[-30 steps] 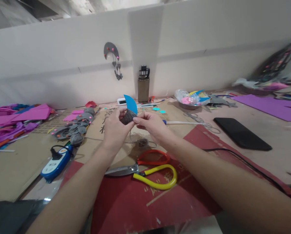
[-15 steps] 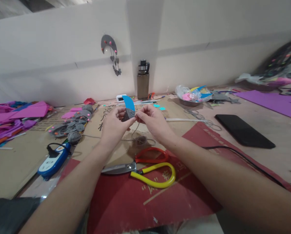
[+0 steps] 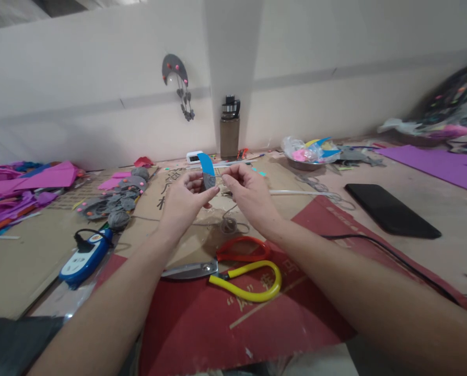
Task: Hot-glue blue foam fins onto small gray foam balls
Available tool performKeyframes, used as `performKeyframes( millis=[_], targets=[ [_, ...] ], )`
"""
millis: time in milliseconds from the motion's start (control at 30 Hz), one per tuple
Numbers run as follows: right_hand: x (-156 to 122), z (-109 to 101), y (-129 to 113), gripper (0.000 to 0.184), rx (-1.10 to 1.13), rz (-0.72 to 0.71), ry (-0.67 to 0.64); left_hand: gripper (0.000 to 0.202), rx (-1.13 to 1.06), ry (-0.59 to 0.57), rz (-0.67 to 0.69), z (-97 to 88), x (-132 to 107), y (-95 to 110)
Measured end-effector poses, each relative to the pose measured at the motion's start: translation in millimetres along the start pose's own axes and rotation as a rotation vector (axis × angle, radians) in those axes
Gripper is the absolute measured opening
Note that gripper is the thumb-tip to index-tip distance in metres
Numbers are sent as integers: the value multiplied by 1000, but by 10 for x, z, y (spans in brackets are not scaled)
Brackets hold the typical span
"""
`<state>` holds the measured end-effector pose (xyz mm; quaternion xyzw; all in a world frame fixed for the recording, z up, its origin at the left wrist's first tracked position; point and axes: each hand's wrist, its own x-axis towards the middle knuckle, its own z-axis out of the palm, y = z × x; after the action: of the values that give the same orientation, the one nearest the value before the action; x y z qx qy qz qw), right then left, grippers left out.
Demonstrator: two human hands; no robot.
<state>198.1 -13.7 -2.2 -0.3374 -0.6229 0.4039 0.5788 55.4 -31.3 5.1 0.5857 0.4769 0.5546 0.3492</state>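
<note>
A curved blue foam or paper piece (image 3: 206, 163), its lower part wound with grey yarn, is pinched between the thumb and fingers of my left hand (image 3: 181, 202). Just to its right, my right hand (image 3: 253, 196) pinches the strand of grey yarn (image 3: 229, 210), which runs down to a loose coil (image 3: 229, 225) on the cardboard. Below both hands lie scissors (image 3: 246, 284) with one red and one yellow handle, blades pointing left. The wound end of the blue piece is partly hidden by my left fingers.
A power strip (image 3: 85, 261), a grey yarn ball (image 3: 118, 220) and pink and purple sheets (image 3: 49, 180) lie left. A bottle (image 3: 229, 133) stands by the wall, where a grey crescent ornament (image 3: 174, 67) hangs. A black phone (image 3: 390, 210) and a purple sheet (image 3: 437, 163) lie right.
My right hand has moved slightly right and up, away from the blue piece, drawing the yarn out. More of the wound lower end shows now.
</note>
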Motion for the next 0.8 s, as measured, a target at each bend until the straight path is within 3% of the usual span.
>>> performKeyframes(
  millis=[233, 633, 800],
  targets=[
    [15, -14, 6, 16, -19, 44, 20, 47, -26, -1, -11, 19, -15, 33],
    [13, 6, 13, 16, 187, 169, -25, 43, 15, -11, 41, 22, -58, 72],
    [-1, 6, 16, 17, 232, 213, -39, 46, -118, -14, -38, 33, -62, 49]
  ],
)
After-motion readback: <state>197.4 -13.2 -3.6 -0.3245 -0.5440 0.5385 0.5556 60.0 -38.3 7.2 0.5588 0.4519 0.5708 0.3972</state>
